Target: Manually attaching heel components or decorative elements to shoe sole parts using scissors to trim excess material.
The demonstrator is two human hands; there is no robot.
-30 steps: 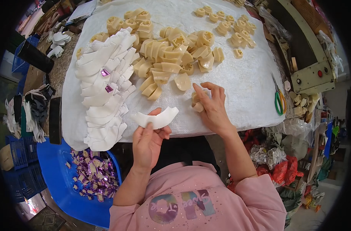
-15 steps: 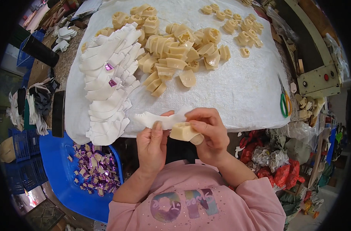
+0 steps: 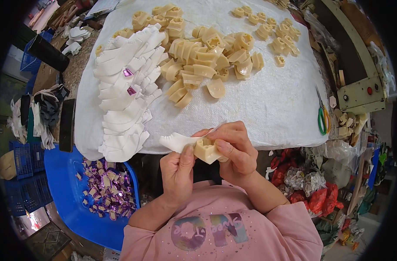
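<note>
Above the table's front edge I hold a beige plastic shoe heel (image 3: pixel 206 151) with a hollow top. My right hand (image 3: pixel 238 155) grips it between thumb and fingers. My left hand (image 3: pixel 179 171) pinches a white heel cover (image 3: pixel 176 141), a curved leather-like strip with a notched end, against the heel's left side. The strip's notched end sticks out to the left; its other part runs behind the heel to my right fingers, where it is partly hidden. Nearest on the table's left lies an overlapping pile of white heel covers (image 3: pixel 120 111), with two small purple pieces (image 3: pixel 128 72) on top.
Beige heels (image 3: pixel 196 56) are heaped mid-table, and smaller ones (image 3: pixel 285 43) lie at far right. Scissors (image 3: pixel 323 117) with green and orange handles lie at the right edge. A blue tub (image 3: pixel 72 209) of purple-covered pieces stands below left. Red bags (image 3: pixel 320 198) lie below right.
The white cover has come against the heel, with its far end drawn behind it. The heel has turned, and both hands are closer together.
</note>
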